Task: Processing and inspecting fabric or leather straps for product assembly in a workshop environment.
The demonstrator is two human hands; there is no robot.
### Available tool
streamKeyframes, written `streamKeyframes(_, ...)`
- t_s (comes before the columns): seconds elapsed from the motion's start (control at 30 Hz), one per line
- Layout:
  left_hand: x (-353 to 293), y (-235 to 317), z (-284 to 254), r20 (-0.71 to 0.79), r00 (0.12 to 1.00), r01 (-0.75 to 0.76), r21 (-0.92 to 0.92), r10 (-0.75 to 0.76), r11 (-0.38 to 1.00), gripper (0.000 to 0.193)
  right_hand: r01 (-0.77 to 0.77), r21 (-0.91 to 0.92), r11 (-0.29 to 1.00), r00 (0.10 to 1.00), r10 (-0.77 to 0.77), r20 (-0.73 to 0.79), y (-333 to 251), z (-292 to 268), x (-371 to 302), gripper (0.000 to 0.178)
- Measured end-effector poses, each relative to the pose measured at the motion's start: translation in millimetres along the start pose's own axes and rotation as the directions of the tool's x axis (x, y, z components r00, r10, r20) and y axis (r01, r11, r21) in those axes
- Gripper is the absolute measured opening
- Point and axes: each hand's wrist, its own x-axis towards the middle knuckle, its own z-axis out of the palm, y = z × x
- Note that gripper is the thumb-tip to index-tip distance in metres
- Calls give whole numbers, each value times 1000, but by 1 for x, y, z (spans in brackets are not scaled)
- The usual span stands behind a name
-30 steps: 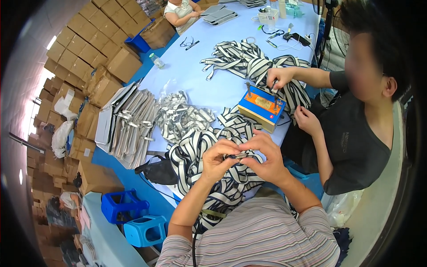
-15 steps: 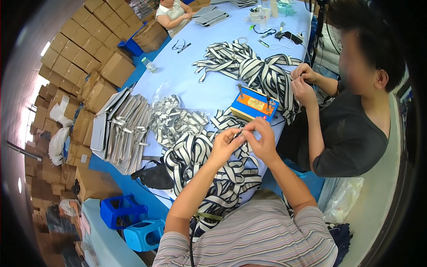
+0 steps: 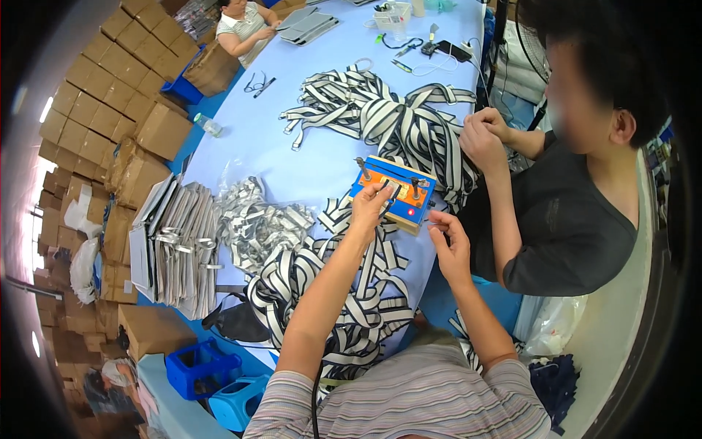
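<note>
My left hand (image 3: 371, 208) is over the blue-and-orange tabletop device (image 3: 376, 170), which has two upright metal posts and a red spot on top. Thumb and fingers are pinched together at a small dark piece whose kind I cannot make out. To the right of the device, my right hand (image 3: 453, 249) is raised with thumb and fingers apart, and nothing shows in it. A heap of black-and-white striped straps (image 3: 303, 282) lies under and beside my left forearm. Another bundle of striped straps (image 3: 384, 121) lies beyond the device.
At right, a co-worker in a dark shirt (image 3: 567, 227) has both hands together beside the far straps. Left of the heap are clear-wrapped straps (image 3: 256, 219) and a stack of grey flat pieces (image 3: 183, 245). Blue stools (image 3: 201, 369) and cartons (image 3: 110, 106) stand at left.
My hands have separated. The left moved forward onto the device; the right moved slightly right and down, and its fingers opened. The whole view has shifted a little.
</note>
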Motion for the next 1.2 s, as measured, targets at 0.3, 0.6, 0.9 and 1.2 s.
streamKeyframes(0.3,16,-4,6,7,1000,12,-88,-12,996,8,-31,13,999,999,31,32,12,-8,3,23)
streamKeyframes(0.6,17,-10,9,-24,999,40,-108,-43,993,10,-77,111,991,996,72,47,6,-8,3,22)
streamKeyframes(0.9,16,-12,9,-37,999,-8,-165,2,986,8,-81,136,987,996,76,44,9,-11,4,22)
streamKeyframes(1.2,23,-16,14,-107,989,-112,-125,98,986,9,-96,127,987,994,90,55,10,-9,3,21)
